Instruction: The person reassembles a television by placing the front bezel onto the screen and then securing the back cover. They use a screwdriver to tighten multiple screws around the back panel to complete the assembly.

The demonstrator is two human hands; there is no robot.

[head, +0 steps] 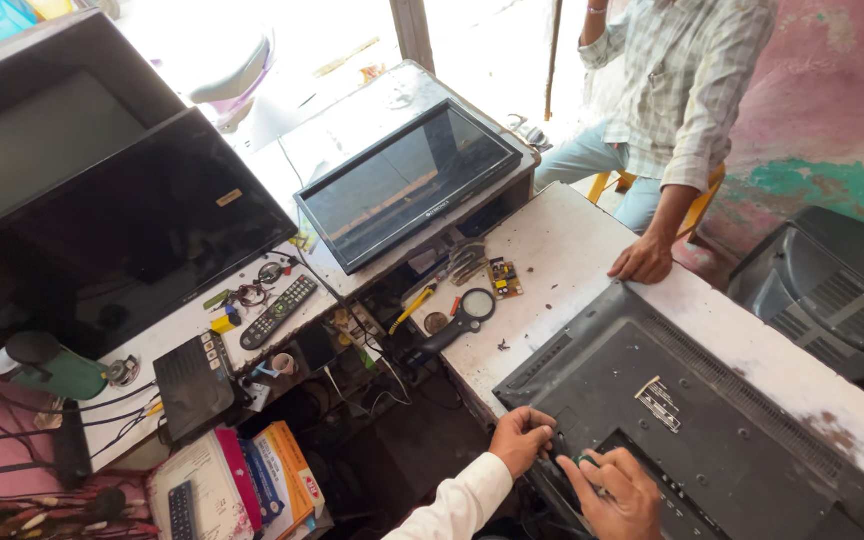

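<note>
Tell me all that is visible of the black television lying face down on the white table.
The television is a flat black set that looks like plastic, lying screen down with its back panel up on the white table. The back shows vent slots, small screw holes and a white sticker. Its near corner juts over the table edge. The left hand grips that lower edge, and the right hand rests on the panel beside it, holding a small tool that is hard to make out. Another person's hand rests on the table near its far corner.

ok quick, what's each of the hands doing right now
Left hand: closed, gripping the edge of the TV back panel.
Right hand: curled around a small dark tool with a green tip; what it is cannot be told.
</note>
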